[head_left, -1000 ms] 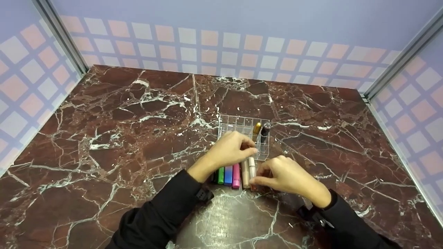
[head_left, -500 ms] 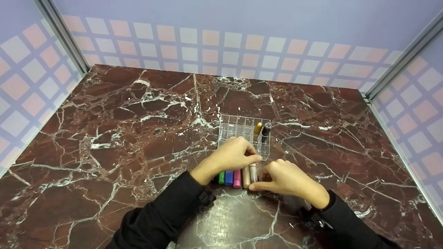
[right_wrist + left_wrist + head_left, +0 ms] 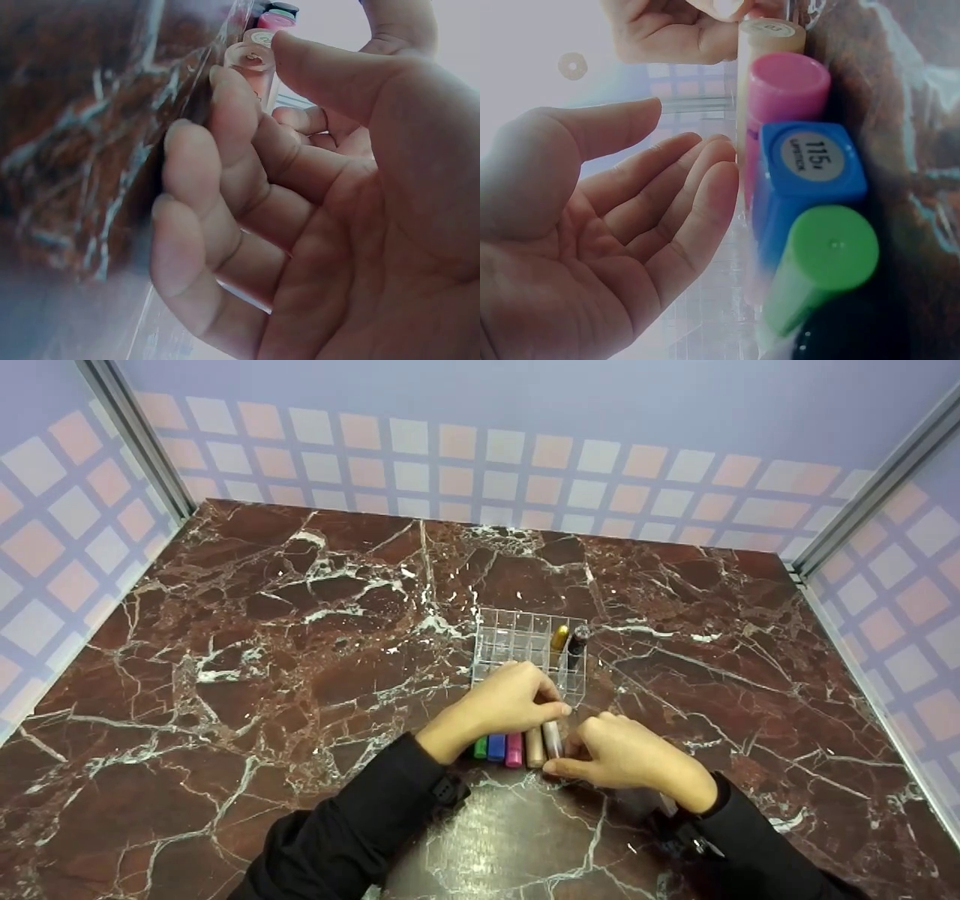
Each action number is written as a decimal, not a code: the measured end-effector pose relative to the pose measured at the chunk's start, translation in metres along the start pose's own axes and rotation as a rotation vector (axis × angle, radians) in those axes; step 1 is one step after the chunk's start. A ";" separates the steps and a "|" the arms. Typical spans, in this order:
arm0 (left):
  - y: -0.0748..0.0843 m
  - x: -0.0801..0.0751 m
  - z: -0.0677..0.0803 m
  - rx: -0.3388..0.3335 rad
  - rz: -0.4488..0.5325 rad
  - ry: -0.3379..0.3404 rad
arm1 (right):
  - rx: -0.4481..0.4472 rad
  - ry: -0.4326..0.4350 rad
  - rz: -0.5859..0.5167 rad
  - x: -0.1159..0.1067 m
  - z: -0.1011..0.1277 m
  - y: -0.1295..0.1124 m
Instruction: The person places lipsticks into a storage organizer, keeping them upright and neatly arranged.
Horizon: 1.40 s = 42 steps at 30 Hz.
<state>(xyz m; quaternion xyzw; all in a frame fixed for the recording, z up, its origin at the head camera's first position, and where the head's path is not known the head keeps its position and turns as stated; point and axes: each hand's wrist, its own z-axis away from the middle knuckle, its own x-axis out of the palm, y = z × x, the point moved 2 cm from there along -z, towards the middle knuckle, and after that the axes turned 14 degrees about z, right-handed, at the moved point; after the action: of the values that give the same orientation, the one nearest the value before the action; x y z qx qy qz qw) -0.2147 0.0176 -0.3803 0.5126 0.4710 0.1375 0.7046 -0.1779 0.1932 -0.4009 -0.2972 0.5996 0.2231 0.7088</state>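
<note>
A row of cosmetic tubes lies before the clear organizer (image 3: pixel 512 639): green (image 3: pixel 829 247), a blue lipstick (image 3: pixel 814 157) labelled 115, pink (image 3: pixel 790 81) and beige (image 3: pixel 772 31). At the row's right end is a see-through lip gloss tube (image 3: pixel 553 740). My right hand (image 3: pixel 630 754) pinches its near end between thumb and forefinger; the right wrist view shows that round end (image 3: pixel 251 58). My left hand (image 3: pixel 510 701) hovers over the tubes' far ends, fingers loosely bent around nothing in the left wrist view. Its palm hides part of the row and organizer.
A gold tube (image 3: pixel 559 638) and a black tube (image 3: pixel 577 646) stand in the organizer's right compartments. Left of the green tube is a dark rounded item (image 3: pixel 855 326). Patterned panels (image 3: pixel 495 457) enclose the marbled tabletop (image 3: pixel 300 660) at the back and sides.
My left hand has shifted slightly right and nearer to me. The lip gloss tube, pinched by my right hand, has moved a little right and now lies beside the beige tube.
</note>
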 end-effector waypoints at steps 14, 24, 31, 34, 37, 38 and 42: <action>-0.004 0.001 -0.001 -0.021 0.046 -0.001 | 0.110 -0.079 -0.108 -0.001 0.002 0.001; -0.004 0.000 -0.002 -0.059 0.051 0.017 | 0.153 -0.135 -0.276 -0.013 0.007 0.005; -0.005 -0.001 -0.003 -0.052 0.082 0.033 | 0.182 -0.140 -0.294 -0.021 0.011 0.007; -0.004 -0.002 -0.002 -0.042 0.099 0.039 | 0.197 -0.137 -0.299 -0.025 0.012 0.008; -0.003 -0.002 -0.002 -0.031 0.112 0.044 | 0.194 -0.129 -0.318 -0.029 0.014 0.008; -0.003 -0.003 -0.002 -0.028 0.115 0.047 | 0.193 -0.127 -0.325 -0.031 0.015 0.007; -0.002 -0.004 -0.002 -0.023 0.159 0.063 | 0.191 -0.111 -0.347 -0.036 0.018 0.006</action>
<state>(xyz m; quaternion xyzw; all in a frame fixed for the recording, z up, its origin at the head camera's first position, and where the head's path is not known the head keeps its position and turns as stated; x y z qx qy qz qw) -0.2188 0.0152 -0.3802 0.5358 0.4494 0.2144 0.6819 -0.1757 0.2115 -0.3642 -0.3146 0.5179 0.0558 0.7935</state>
